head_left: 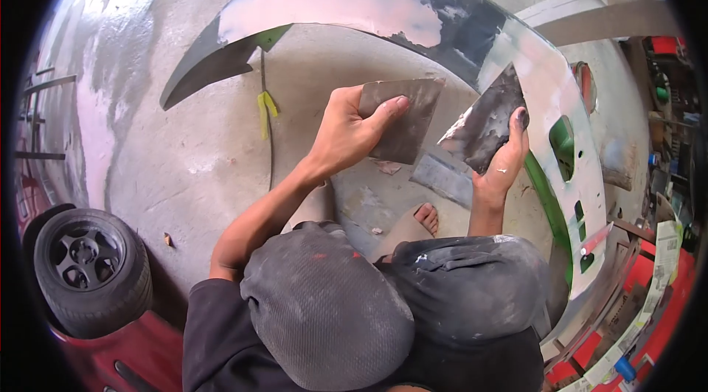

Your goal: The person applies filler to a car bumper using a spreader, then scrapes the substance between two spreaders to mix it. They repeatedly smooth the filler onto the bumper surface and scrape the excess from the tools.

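Note:
My left hand [358, 126] grips a flat grey rectangular filler spreader [405, 134], its thumb pressed on the face. My right hand [503, 152] is closed on a second, darker spreader [487, 123] with whitish putty smeared along its left edge and face. The two spreaders are held apart, tilted towards each other above my knees. Beyond them curves a large car bumper [494, 34] in dark grey, white and green, with a broad pink filler patch [332, 5] on its upper part. Dark smears mark my right thumb.
On the concrete floor lie a grey flat panel [442, 179] near my bare foot [426, 219] and a cable with a yellow-green tie [267, 113]. A wheel [88, 266] rests at left by a red car panel [122, 355]. Cluttered items and newsprint masking [667, 244] line the right.

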The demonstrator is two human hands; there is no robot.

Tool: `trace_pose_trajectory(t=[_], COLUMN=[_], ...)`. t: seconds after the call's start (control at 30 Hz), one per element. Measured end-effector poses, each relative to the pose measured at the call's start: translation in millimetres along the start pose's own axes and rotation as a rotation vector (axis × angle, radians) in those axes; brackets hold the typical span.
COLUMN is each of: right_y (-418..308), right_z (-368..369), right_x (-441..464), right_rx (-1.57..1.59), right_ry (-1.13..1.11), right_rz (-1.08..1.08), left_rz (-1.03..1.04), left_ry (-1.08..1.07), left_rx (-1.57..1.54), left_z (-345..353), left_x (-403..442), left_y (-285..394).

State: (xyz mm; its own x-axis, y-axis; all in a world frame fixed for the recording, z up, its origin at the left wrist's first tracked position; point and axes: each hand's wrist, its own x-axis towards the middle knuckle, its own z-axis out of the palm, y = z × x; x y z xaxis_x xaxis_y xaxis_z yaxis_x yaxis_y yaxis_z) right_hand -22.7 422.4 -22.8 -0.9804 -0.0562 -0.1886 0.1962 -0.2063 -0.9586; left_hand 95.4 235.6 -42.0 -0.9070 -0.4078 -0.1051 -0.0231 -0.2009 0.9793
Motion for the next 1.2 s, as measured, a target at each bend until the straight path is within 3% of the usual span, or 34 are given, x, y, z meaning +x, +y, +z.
trace_pose_trajectory(t=[0.1, 0.13, 0.23, 0.27, 0.33, 0.4, 0.53, 0.57, 0.6, 0.67, 0.77, 0.87, 0.9, 1.0, 1.03, 1.07, 1.13, 1.2], right_y=[6, 8, 0, -4, -7, -7, 2, 1, 0, 8, 12, 13, 10, -1, -3, -4, -1, 9], right_z=[6, 6, 0, -2, -6, -6, 3, 13, 18, 14, 16, 12, 10, 11, 11, 11, 12, 18], right_x=[-1, -1, -1, 0, 2, 0, -4, -10, -14, -12, -14, -9, -7, -6, -5, -6, -8, -11], right_rx=[-0.019, -0.025, -0.005, 0.001, 0.025, 0.034, 0.063, 0.06, 0.056, 0.077, 0.04, -0.062, -0.055, -0.022, -0.015, -0.007, 0.006, 0.01], right_ry=[-0.042, -0.057, -0.028, 0.007, 0.07, 0.062, -0.044, -0.039, -0.031, -0.046, 0.017, 0.199, 0.262, 0.313, 0.288, 0.266, 0.221, 0.162], right_rz=[-0.01, -0.01, -0.017, -0.035, -0.068, -0.051, 0.069, 0.067, 0.065, 0.048, -0.069, -0.191, -0.157, -0.212, -0.209, -0.204, -0.182, -0.159], left_rz=[0.064, 0.082, 0.148, 0.199, 0.047, -0.212, -0.008, -0.106, -0.048, -0.107, -0.212, 0.189, 0.169, 0.252, 0.129, 0.18, -0.061, -0.002], left_ry=[0.019, -0.055, -0.602, -0.687, -0.624, -0.364, -0.218, -0.297, -0.329, -0.317, -0.348, -0.407, -0.507, -0.768, -0.73, -0.661, -0.357, -0.28], left_rx=[-0.004, 0.152, 0.321, 0.338, 0.366, 0.234, 0.15, 0.307, 0.316, 0.126, 0.078, 0.127, 0.276, 0.289, 0.292, 0.244, 0.283, 0.269], left_z=[6, 7, -6, -11, -28, -37, -11, -5, 6, 27, 43, 49, 42, 15, 6, 0, -5, 8], left_x=[-11, -17, -27, -32, -35, -38, -27, -24, -22, -22, -22, -32, -33, -39, -41, -36, -30, -25], left_y=[7, 24, 4, -5, -7, -5, -16, -27, -23, -31, -34, -42, -31, -37, -23, -32, -35, -39])
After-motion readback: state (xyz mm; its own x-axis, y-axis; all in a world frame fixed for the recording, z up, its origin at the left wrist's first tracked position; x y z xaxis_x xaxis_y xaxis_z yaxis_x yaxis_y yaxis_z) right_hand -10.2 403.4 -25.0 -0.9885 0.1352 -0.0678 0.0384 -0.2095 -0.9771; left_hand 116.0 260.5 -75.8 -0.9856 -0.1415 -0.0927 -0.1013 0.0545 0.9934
